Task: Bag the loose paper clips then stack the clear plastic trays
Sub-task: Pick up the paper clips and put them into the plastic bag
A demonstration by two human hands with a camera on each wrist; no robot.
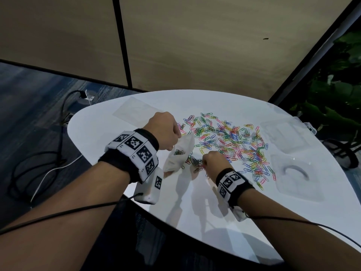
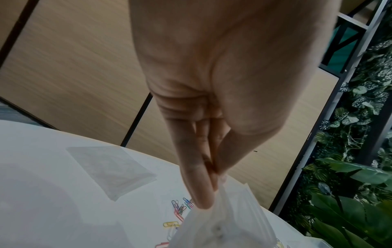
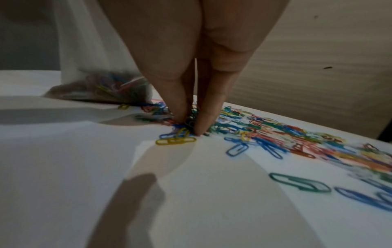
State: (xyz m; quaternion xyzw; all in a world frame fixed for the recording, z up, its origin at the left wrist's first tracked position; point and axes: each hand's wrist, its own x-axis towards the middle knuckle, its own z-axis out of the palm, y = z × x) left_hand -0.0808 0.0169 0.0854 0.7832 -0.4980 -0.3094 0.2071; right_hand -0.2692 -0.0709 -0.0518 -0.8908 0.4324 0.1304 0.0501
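1. The white worktop [image 1: 195,202] carries everything; it is rounded, with tan wall panels behind it and leafy plants [image 1: 336,90] off to the right.
2. The paper clips [image 1: 230,141] lie loose in a broad, many-coloured scatter across the middle of the worktop, running from its far part down toward the right hand; a small bunch already sits inside the bag.
3. Two clear plastic trays lie flat at the right side of the worktop, side by side and not stacked; the far tray [image 1: 283,135] is just beyond the near tray [image 1: 297,173], and both border the scatter's right edge.
4. A flat clear sleeve [image 1: 136,112] lies at the far left of the worktop, apart from the clips.
5. The bag [image 1: 179,153], thin and translucent, stands just left of the scatter, its bottom resting on the worktop; its top is held up by the left hand.
6. The left hand [image 1: 166,132] pinches the bag's upper edge; its fingers [image 2: 197,184] are pressed together with the thumb on the plastic.
7. The right hand [image 1: 214,163] reaches down beside the bag; its fingers [image 3: 180,100] are closed in a pinch on a small cluster of paper clips at the near left edge of the scatter.
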